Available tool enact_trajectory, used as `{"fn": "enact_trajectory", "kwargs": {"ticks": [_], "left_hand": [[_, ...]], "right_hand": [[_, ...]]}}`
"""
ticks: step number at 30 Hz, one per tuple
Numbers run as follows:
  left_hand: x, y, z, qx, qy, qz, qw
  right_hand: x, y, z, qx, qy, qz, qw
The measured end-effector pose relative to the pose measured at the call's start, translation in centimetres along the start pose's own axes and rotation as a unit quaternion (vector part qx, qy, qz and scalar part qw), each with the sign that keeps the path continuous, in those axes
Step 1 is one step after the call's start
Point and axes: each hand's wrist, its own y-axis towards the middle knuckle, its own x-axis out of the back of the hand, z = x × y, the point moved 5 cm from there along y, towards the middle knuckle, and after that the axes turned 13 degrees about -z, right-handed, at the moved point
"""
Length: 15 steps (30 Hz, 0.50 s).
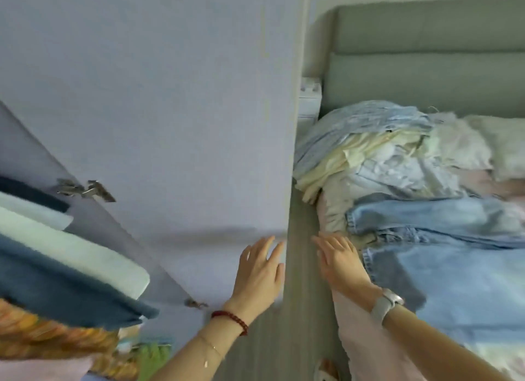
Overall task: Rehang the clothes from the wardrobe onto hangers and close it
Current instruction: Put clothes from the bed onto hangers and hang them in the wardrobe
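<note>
The pale lilac wardrobe door (176, 119) stands open in front of me, its inner face toward me, with a metal hinge (86, 190) at its left. My left hand (260, 272) lies flat on the door near its free edge, fingers straight. My right hand (339, 262) reaches forward with straight fingers beside the bed's edge, holding nothing. A heap of clothes (397, 164) lies on the bed, with light blue jeans (443, 255) nearest me. Folded towels or knitwear (65, 267) are stacked inside the wardrobe at lower left. No hangers are visible.
A grey-green padded headboard (426, 76) rises behind the bed. A white socket box (310, 96) sits in the gap by the door. A narrow strip of grey floor (301, 309) runs between door and bed. Orange patterned fabric (51, 341) lies at bottom left.
</note>
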Motion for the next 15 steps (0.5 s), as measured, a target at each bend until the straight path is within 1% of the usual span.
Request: {"fn": "enact_trajectory", "kwargs": {"ticks": [1,3,5,7,10,15], "left_hand": [[-1.8,1.9,-2.3,-0.023,-0.009,0.01,1.0],[-5.5,5.4,-6.5,-0.058,-0.026,0.054,0.997],[-9.5,8.5,-9.8,-0.082,-0.015,0.102,0.991],[-12.7,11.9,-12.5,-0.102,-0.002,0.122,0.987],[-16.1,16.4,-15.7,-0.108,0.01,0.137,0.985],[-20.5,22.0,-18.7,-0.108,0.022,0.173,0.979]], "right_hand": [[0.8,0.2,-3.1,-0.025,-0.013,-0.007,1.0],[2.5,0.6,-9.0,-0.073,-0.033,-0.016,0.997],[4.1,0.9,-14.4,-0.127,-0.051,-0.021,0.99],[5.5,1.2,-19.2,-0.176,-0.069,-0.021,0.982],[7.4,1.5,-24.6,-0.226,-0.085,-0.013,0.97],[8.2,4.0,-30.3,-0.265,-0.104,0.002,0.959]]}}
